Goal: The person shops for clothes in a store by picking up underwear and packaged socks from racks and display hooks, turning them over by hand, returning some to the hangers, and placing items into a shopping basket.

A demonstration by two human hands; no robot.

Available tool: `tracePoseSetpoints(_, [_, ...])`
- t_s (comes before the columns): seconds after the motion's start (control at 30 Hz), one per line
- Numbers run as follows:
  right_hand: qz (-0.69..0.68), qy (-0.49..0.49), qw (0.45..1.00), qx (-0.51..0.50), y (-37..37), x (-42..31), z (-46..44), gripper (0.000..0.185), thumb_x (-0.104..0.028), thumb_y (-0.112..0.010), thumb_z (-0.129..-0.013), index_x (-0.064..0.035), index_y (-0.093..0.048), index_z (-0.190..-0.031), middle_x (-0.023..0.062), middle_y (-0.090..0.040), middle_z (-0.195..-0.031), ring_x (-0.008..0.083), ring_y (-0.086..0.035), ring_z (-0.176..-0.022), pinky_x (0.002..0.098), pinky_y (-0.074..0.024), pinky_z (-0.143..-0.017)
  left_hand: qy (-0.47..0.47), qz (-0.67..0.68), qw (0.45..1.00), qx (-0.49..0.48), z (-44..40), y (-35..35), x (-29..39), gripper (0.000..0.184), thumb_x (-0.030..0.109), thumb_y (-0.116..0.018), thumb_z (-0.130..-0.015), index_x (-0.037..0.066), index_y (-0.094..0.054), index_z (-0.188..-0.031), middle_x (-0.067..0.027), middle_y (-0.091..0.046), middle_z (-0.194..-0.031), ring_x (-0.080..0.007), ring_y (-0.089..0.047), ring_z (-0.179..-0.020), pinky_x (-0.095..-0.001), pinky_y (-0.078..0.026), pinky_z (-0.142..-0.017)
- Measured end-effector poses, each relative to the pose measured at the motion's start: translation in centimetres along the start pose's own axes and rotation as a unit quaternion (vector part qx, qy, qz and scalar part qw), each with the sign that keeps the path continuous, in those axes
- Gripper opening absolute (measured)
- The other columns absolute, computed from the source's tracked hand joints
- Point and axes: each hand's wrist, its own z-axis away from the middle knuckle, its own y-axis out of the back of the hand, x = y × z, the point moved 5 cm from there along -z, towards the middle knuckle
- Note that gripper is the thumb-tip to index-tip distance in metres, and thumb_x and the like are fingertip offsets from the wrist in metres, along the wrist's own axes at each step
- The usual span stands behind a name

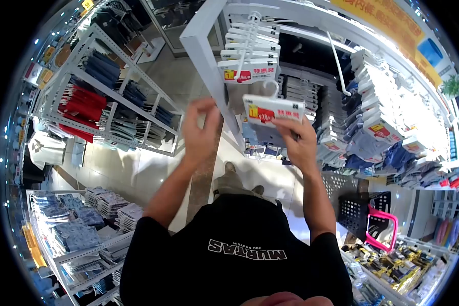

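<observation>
My right hand (pixel 300 143) grips a hanging pack (pixel 275 109) by the lower edge of its white header card. The card carries red lettering and a red and yellow price label, and a pale hook (pixel 271 89) rises from its top. Below the card, the pack's greyish body is partly hidden by my fingers. My left hand (pixel 201 133) is raised beside the white rack post (pixel 209 66), fingers curved and apart, holding nothing; it is slightly blurred. Just beyond the held pack, several similar packs (pixel 249 70) hang in a row on a white rod.
On the right, a long rack of hanging packs (pixel 375 102) runs beneath an orange banner (pixel 387 23). A shelf rack (pixel 117 97) with folded clothes is at the left, another display (pixel 81 224) at lower left. A black basket with a pink handle (pixel 385 229) stands at lower right.
</observation>
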Motion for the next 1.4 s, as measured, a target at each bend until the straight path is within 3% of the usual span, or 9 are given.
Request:
tracePoseSetpoints(0.17, [0.003,0.086,0.996,-0.023,-2.7,-2.0,-5.5,0.026,0.009,-0.060,-0.085,-0.0068,-0.074,-0.099,0.0098,-0.063,-0.104,0.0205,-0.063,-0.094,0.0280,-0.0485,-0.082,-0.246,-0.125,0.956,0.097,-9.5,3.5,8.1,0.032,0.011,-0.068,-0.087,0.001,-0.060,-0.116,-0.0131,-0.056,-0.126,-0.0229,-0.057,-0.110,-0.0346,-0.045,-0.094])
tracePoseSetpoints(0.27, [-0.033,0.037,0.998,-0.025,-4.0,-0.5,-6.7,0.022,0.008,-0.061,-0.087,-0.0054,-0.074,-0.099,0.0094,-0.062,-0.104,0.0199,-0.063,-0.094,0.0276,-0.0484,-0.083,-0.276,-0.159,0.946,0.065,-12.5,1.9,9.0,0.036,0.012,-0.069,-0.085,0.003,-0.058,-0.118,-0.0136,-0.056,-0.127,-0.0274,-0.056,-0.114,-0.0360,-0.044,-0.095])
tracePoseSetpoints(0.47, [0.028,0.033,0.999,0.007,-4.7,1.9,-5.8,0.017,0.003,-0.063,-0.088,-0.0041,-0.071,-0.100,0.0100,-0.060,-0.103,0.0215,-0.062,-0.096,0.0293,-0.0491,-0.082,-0.292,-0.101,0.950,0.050,-13.4,-0.5,6.4,0.040,0.008,-0.068,-0.083,0.004,-0.052,-0.119,-0.0149,-0.056,-0.126,-0.0326,-0.055,-0.114,-0.0376,-0.044,-0.097])
tracePoseSetpoints(0.67, [0.117,-0.037,0.992,0.035,-2.6,5.0,-1.9,0.017,-0.005,-0.069,-0.082,-0.0063,-0.071,-0.099,0.0135,-0.060,-0.105,0.0297,-0.063,-0.094,0.0343,-0.0492,-0.083,-0.354,-0.111,0.926,0.072,-13.7,-1.6,5.0,0.044,0.001,-0.067,-0.082,0.004,-0.048,-0.122,-0.0147,-0.052,-0.129,-0.0269,-0.053,-0.115,-0.0352,-0.042,-0.098])
tracePoseSetpoints(0.73, [0.137,-0.034,0.990,0.026,-2.3,6.6,-0.2,0.023,-0.007,-0.069,-0.081,-0.0052,-0.068,-0.104,0.0146,-0.061,-0.111,0.0324,-0.061,-0.101,0.0364,-0.0480,-0.087,-0.373,-0.099,0.918,0.092,-13.7,-1.7,4.8,0.048,0.005,-0.069,-0.080,0.004,-0.050,-0.124,-0.0151,-0.052,-0.128,-0.0297,-0.054,-0.115,-0.0361,-0.043,-0.096])
tracePoseSetpoints(0.93, [0.221,-0.068,0.973,-0.019,-3.5,8.8,3.1,0.046,-0.011,-0.070,-0.080,0.0002,-0.056,-0.123,0.0175,-0.054,-0.129,0.0367,-0.053,-0.118,0.0399,-0.0440,-0.099,-0.341,-0.080,0.929,0.118,-13.6,-2.7,4.5,0.046,-0.007,-0.058,-0.079,0.004,-0.045,-0.123,-0.0174,-0.049,-0.127,-0.0295,-0.049,-0.117,-0.0401,-0.035,-0.104])
tracePoseSetpoints(1.07, [0.245,-0.042,0.969,-0.008,-4.9,10.9,3.1,0.053,-0.008,-0.072,-0.075,0.0031,-0.053,-0.123,0.0215,-0.050,-0.131,0.0395,-0.049,-0.121,0.0434,-0.0407,-0.101,-0.296,-0.019,0.952,0.074,-13.5,-2.7,4.2,0.045,0.000,-0.065,-0.086,0.005,-0.042,-0.124,-0.0128,-0.048,-0.134,-0.0217,-0.051,-0.117,-0.0329,-0.043,-0.099])
tracePoseSetpoints(1.27, [0.374,-0.024,0.925,-0.061,-6.3,13.0,2.7,0.038,-0.009,-0.073,-0.071,0.0004,-0.061,-0.106,0.0162,-0.058,-0.102,0.0373,-0.053,-0.098,0.0440,-0.0424,-0.086,-0.306,-0.076,0.947,0.068,-13.3,-2.2,4.6,0.050,-0.002,-0.062,-0.084,0.004,-0.040,-0.129,-0.0150,-0.045,-0.135,-0.0242,-0.048,-0.120,-0.0361,-0.039,-0.101])
tracePoseSetpoints(1.4, [0.299,-0.023,0.951,-0.077,-6.0,12.3,3.8,0.030,-0.009,-0.069,-0.075,0.0007,-0.063,-0.103,0.0168,-0.059,-0.092,0.0376,-0.054,-0.093,0.0452,-0.0431,-0.083,-0.315,-0.109,0.938,0.096,-13.2,-2.1,5.1,0.045,-0.007,-0.058,-0.079,0.003,-0.046,-0.122,-0.0171,-0.048,-0.130,-0.0292,-0.048,-0.119,-0.0401,-0.034,-0.104])
